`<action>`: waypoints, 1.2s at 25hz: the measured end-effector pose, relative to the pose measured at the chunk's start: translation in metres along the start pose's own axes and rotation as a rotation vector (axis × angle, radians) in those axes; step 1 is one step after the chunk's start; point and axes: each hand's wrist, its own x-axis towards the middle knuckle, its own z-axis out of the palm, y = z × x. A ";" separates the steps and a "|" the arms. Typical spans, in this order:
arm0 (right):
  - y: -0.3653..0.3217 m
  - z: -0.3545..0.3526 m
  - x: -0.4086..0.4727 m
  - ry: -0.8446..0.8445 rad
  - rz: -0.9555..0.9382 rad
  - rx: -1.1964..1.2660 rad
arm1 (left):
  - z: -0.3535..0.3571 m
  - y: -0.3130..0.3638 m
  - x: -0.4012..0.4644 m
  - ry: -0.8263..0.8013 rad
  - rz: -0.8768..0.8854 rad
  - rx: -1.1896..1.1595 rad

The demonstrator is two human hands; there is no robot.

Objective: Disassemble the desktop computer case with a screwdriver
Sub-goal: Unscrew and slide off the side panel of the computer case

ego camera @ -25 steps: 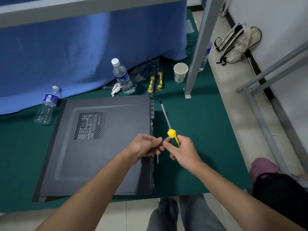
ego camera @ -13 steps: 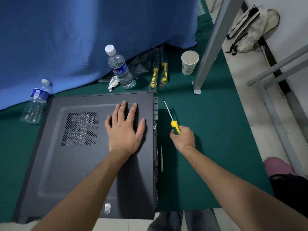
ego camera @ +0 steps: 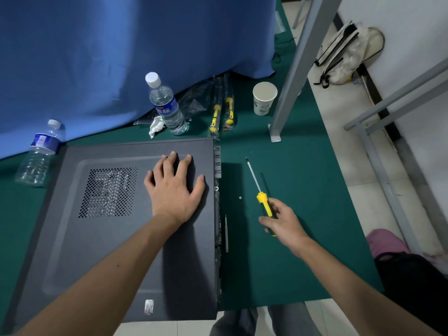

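The dark grey desktop computer case [ego camera: 101,251] lies on its side on the green mat, its vented side panel facing up. My left hand [ego camera: 175,190] rests flat on that panel near its right edge, fingers spread. Right of the case, my right hand [ego camera: 283,224] holds the yellow handle of the screwdriver [ego camera: 263,204] between thumb and fingers. Its shaft points away from me, low over the mat. A small screw [ego camera: 240,197] lies on the mat between the case and the screwdriver.
Two water bottles [ego camera: 167,107] [ego camera: 38,154], a crumpled tissue [ego camera: 156,126], packaged screwdrivers [ego camera: 221,112] and a paper cup [ego camera: 264,98] stand behind the case. A grey metal post [ego camera: 291,88] stands on the mat at the back right. A blue curtain [ego camera: 109,57] hangs behind.
My left hand went from meeting the right hand to lying flat on the side panel. My right hand carried the screwdriver a little to the right. A screw now lies on the mat.
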 end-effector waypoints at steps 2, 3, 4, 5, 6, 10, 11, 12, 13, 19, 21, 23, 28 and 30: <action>-0.017 -0.014 -0.007 -0.003 -0.064 0.159 | -0.001 0.009 0.010 -0.002 -0.035 -0.034; -0.026 -0.020 -0.007 0.006 -0.086 0.222 | 0.001 0.013 0.013 -0.017 -0.047 -0.037; -0.035 -0.026 -0.004 0.011 -0.097 0.266 | 0.004 0.015 0.014 -0.029 -0.048 -0.027; -0.043 -0.032 0.001 0.010 -0.105 0.296 | 0.008 0.015 0.015 -0.035 -0.041 -0.012; -0.050 -0.037 0.008 0.002 -0.118 0.311 | 0.012 0.013 0.016 -0.036 -0.034 0.004; -0.070 -0.050 0.033 -0.057 -0.179 0.296 | 0.016 0.010 0.016 -0.018 -0.033 0.026; -0.074 -0.052 0.036 -0.059 -0.184 0.286 | 0.014 0.011 0.016 -0.020 -0.033 0.026; -0.077 -0.052 0.039 -0.063 -0.184 0.279 | 0.013 0.012 0.016 -0.025 -0.037 0.029; -0.079 -0.051 0.041 -0.071 -0.185 0.274 | 0.012 0.012 0.014 -0.028 -0.041 0.031; -0.080 -0.056 0.049 -0.078 -0.169 0.259 | 0.013 0.010 0.015 -0.033 -0.040 0.022; -0.080 -0.057 0.053 -0.087 -0.166 0.256 | 0.013 0.010 0.015 -0.033 -0.040 0.031; -0.081 -0.057 0.055 -0.096 -0.173 0.246 | 0.013 0.010 0.016 -0.032 -0.040 0.027; -0.084 -0.061 0.060 -0.104 -0.186 0.230 | 0.014 0.010 0.015 -0.028 -0.040 0.037; -0.083 -0.063 0.061 -0.107 -0.188 0.234 | 0.013 0.010 0.016 -0.028 -0.038 0.037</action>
